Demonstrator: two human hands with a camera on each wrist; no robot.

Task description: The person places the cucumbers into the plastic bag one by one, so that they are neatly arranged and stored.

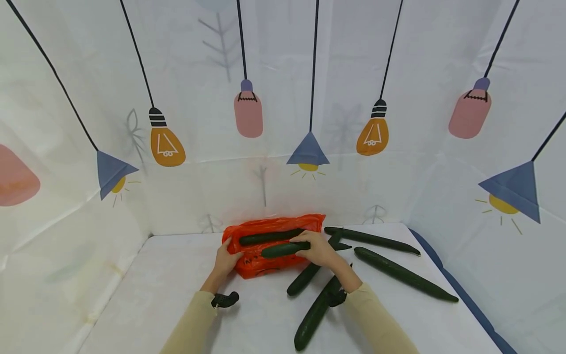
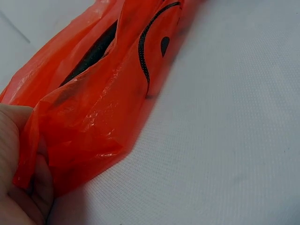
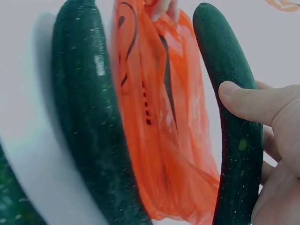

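Note:
An orange-red plastic bag (image 1: 254, 268) with black printing lies at the back of the white table. Its left end is pinched by my left hand (image 1: 224, 259), with the film between thumb and fingers in the left wrist view (image 2: 28, 154). One cucumber (image 1: 267, 237) lies along the bag, its dark side showing through the opening. My right hand (image 1: 319, 249) grips another cucumber (image 1: 280, 250) by its right end, thumb on one side and fingers behind. That held cucumber (image 3: 234, 112) is over the front part of the bag, apart from the one lying there.
Several more cucumbers lie on the table to the right: one at the back (image 1: 376, 238), a long one (image 1: 404, 275) further right, one (image 1: 304, 280) beneath the right hand, and one (image 1: 315, 317) under the right wrist. A patterned white curtain (image 1: 283, 187) stands behind the table.

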